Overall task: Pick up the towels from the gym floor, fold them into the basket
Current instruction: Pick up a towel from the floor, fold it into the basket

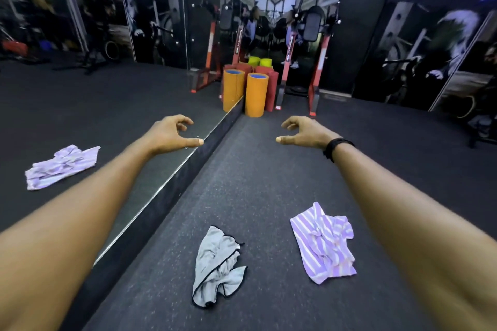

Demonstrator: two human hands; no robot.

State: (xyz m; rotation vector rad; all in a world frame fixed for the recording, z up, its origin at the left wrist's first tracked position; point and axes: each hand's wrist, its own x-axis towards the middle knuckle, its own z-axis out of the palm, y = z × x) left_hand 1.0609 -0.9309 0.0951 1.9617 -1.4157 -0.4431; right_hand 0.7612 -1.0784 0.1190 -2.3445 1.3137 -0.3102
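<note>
Both arms are stretched out ahead, and neither hand holds anything. The left hand (174, 133) hangs with fingers loosely curled and thumb pointing inward; the right hand (301, 131), a dark band at its wrist, mirrors it. Both are high above the floor (255, 169) and well apart from the cloth.

Two towels lie crumpled on the floor near the person: a grey towel (215, 263) with dark edging, towards the mirror's (121, 115) foot, and a striped towel (324, 242) beside it, under the right forearm. The lilac shape at the left looks to be the striped one's reflection. No basket is in view, so I cannot tell where it stands.

Nothing seems gathered yet. I would say the step is reaching down for the first towel. Best to crouch, take the striped one with the right hand, and pinch a corner or hem instead of the bunched middle, so it shakes out flat for folding.
</note>
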